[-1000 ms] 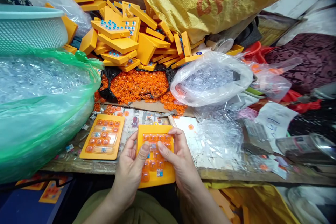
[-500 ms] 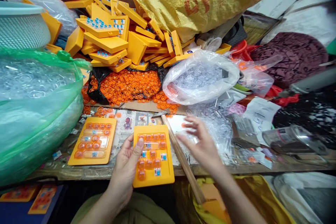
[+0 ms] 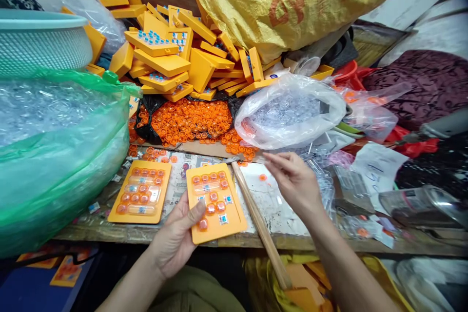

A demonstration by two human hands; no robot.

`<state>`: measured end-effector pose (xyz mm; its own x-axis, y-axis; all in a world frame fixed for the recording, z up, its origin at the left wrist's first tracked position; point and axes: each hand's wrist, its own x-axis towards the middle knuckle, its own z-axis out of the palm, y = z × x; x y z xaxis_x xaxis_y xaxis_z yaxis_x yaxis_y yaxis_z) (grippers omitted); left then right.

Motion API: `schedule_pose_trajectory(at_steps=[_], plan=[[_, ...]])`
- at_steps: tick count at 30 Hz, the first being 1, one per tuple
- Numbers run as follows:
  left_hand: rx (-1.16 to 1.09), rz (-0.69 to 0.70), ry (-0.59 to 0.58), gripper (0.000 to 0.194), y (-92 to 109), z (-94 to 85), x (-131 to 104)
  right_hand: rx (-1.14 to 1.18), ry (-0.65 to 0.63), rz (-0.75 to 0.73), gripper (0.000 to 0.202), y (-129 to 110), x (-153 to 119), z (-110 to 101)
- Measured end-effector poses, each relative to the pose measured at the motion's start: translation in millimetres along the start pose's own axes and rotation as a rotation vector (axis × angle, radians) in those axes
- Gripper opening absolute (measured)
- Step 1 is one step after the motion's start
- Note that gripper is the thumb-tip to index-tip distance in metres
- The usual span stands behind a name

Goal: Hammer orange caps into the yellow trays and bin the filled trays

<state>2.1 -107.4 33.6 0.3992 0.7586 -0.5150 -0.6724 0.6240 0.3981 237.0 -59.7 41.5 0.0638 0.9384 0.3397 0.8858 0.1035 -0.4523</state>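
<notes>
My left hand (image 3: 180, 234) grips a yellow keypad (image 3: 234, 229) by its left side, thumb on the front. Clear orange keycaps (image 3: 214, 176) cover part of it, and bare blue-and-white switches (image 3: 223, 219) show elsewhere. My right hand (image 3: 296, 183) is raised to the right of the keypad, its thumb and fingers pinched together. Something small and clear seems to be at the fingertips, too small to name. A second keypad (image 3: 141, 192), with orange and long clear caps, lies flat to the left. Between my hands a hammer (image 3: 261, 224) rests with its wooden handle over the table edge.
Orange keycaps (image 3: 193, 119) fill a black bag at the back. Clear parts fill a white bag (image 3: 252, 136) and a green bag (image 3: 109, 175). Yellow keypads (image 3: 164, 62) are piled behind. A plastic jar (image 3: 405, 204) lies on the right.
My right hand has gone from spread fingers to a pinch and sits nearer the clear parts. The keypad in my left hand has tilted, with the thumb lower on it. The view has shifted left.
</notes>
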Motion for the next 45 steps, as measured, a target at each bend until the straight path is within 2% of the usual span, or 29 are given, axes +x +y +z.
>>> schedule_pose_trajectory(at_steps=[1,2,4,6,10,14,20,23,29,33,39,42,45], plan=[[0.026,0.016,-0.033,0.083,1.6,-0.7,-0.8,0.108,-0.052,0.002,0.028,-13.5,-9.8,-5.1],[0.054,0.037,-0.060,0.091,2.7,-0.7,-1.4,0.311,-0.140,0.040,0.029,-27.0,-20.4,-8.5],[0.109,0.082,-0.086,0.102,2.9,1.5,-2.2,0.619,-0.269,0.173,0.027,-50.9,-40.7,-9.6],[0.163,0.136,-0.072,0.106,1.0,5.1,-2.6,0.732,-0.326,0.245,0.016,-66.8,-55.0,-5.1],[0.239,0.245,0.001,0.102,-5.9,10.6,-4.1,0.685,-0.299,0.175,0.014,-75.3,-62.4,3.2],[0.230,0.278,0.063,0.091,-9.8,10.1,-6.2,0.637,-0.238,0.067,0.013,-75.3,-60.9,3.9],[0.246,0.298,0.085,0.096,-10.6,8.7,-5.6,0.558,-0.087,-0.100,0.013,-74.8,-66.8,11.1],[0.201,0.290,0.070,0.097,-10.8,11.7,-5.9,0.520,-0.051,-0.152,0.012,-70.3,-67.8,16.1],[0.121,0.216,0.052,0.100,-5.8,12.4,-6.2,0.475,-0.074,-0.349,0.011,-60.0,-64.3,15.6],[0.136,0.183,-0.004,0.100,-1.2,8.4,-5.1,0.379,-0.069,-0.425,0.022,-56.5,-60.8,11.6],[0.140,0.191,-0.070,0.105,-2.8,6.8,-5.0,0.427,-0.073,-0.506,0.037,-54.3,-57.1,6.8],[0.177,0.221,-0.043,0.111,-5.7,9.0,-4.4,0.387,-0.079,-0.522,0.046,-51.9,-59.4,7.7],[0.195,0.287,0.034,0.107,-8.0,12.5,-4.7,0.409,-0.065,-0.511,0.043,-50.6,-62.7,11.2]])
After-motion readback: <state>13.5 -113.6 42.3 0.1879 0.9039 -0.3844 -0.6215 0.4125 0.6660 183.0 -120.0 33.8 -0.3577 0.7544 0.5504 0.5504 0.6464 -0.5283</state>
